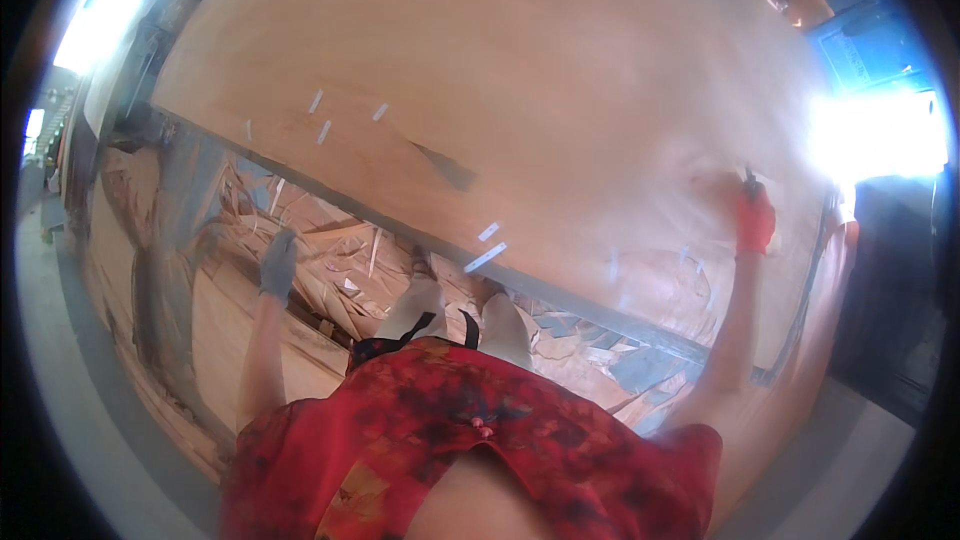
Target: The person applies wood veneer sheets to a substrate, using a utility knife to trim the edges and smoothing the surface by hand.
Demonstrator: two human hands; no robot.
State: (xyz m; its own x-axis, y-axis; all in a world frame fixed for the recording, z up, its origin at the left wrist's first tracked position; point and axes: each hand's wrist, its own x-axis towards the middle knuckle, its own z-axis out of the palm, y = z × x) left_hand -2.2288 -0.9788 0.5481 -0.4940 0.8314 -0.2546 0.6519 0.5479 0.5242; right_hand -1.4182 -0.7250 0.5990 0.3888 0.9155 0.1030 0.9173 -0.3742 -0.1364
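Note:
A wide tan wood veneer sheet lies over the worktable in front of me. Short white tape strips are scattered on it, and a dark narrow gap shows in its surface. My right hand, in a red glove, reaches over the sheet's right part. Its fingers are closed round a small dark thing whose kind I cannot make out. Off the table's near edge, my left hand hangs at the left in a grey glove. Its fingers look curled together, with nothing seen in them.
Torn veneer scraps litter the floor under the table's near edge and around my feet. Upright boards stand at my left. Part of another person shows at the far right, near a blue object. Bright light washes out the right side.

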